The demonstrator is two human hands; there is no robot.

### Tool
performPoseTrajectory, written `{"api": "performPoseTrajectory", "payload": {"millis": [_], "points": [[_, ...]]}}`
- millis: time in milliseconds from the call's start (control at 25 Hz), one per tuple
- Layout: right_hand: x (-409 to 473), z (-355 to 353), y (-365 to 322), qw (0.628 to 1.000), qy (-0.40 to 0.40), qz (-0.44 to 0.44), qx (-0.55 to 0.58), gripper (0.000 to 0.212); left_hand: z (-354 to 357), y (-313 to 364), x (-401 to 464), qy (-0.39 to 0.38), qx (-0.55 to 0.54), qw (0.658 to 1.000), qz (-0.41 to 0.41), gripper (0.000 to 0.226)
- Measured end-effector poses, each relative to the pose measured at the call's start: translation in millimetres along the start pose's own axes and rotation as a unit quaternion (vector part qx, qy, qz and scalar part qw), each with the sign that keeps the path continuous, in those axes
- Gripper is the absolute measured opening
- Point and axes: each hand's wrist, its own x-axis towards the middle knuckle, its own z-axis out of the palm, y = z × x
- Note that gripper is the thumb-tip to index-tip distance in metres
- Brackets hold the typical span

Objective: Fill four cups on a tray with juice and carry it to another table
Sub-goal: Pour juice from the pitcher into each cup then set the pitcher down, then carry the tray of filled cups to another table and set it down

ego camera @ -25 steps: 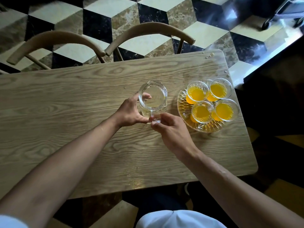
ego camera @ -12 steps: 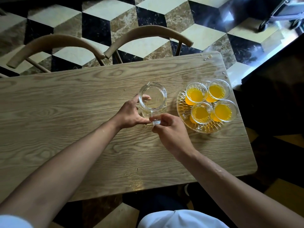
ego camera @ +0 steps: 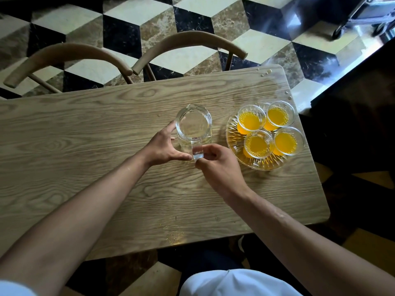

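Almost nothing moved: your right hand [ego camera: 215, 165] pinches the empty jug [ego camera: 193, 128] handle at frame center, your left hand [ego camera: 163, 149] spread open against its side; the four cups [ego camera: 249, 121] are full, so let go and take the tray [ego camera: 233, 134].

No lettering, label, brand mark or number can be read anywhere in the view. The clear glass jug [ego camera: 193, 129], the four cups [ego camera: 268, 130] of orange juice and the cut-glass tray [ego camera: 232, 133] under them carry no print or sticker. The grained wooden bench [ego camera: 85, 146] and the checkered floor [ego camera: 128, 24] beyond it show pattern only, with no sign or writing.
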Motion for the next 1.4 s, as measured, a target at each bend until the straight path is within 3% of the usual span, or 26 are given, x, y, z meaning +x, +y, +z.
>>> {"api": "performPoseTrajectory", "payload": {"millis": [280, 560, 840, 1040, 1400], "points": [[4, -25, 8, 1.0, -0.015, -0.003, 0.002, 0.046, -7, 3, -25, 0.028, -0.014, 0.999, -0.035, 0.129], [-6, -84, 24, 0.993, -0.007, -0.095, -0.07, 0.051, 2, 36, -76, 0.161, -0.051, 0.981, -0.093, 0.125], [-14, -159, 49, 0.987, -0.004, -0.133, -0.087, 0.048, 46, 80, -126, 0.325, -0.013, 0.939, -0.112, 0.066], [-17, -217, 60, 0.986, -0.008, -0.143, -0.082, 0.047, 104, 116, -137, 0.427, -0.014, 0.899, -0.096, 0.043], [-5, -294, 79, 0.986, 0.009, -0.141, -0.09, 0.043, 188, 168, -100, 0.413, -0.056, 0.899, -0.133, 0.027]]}}
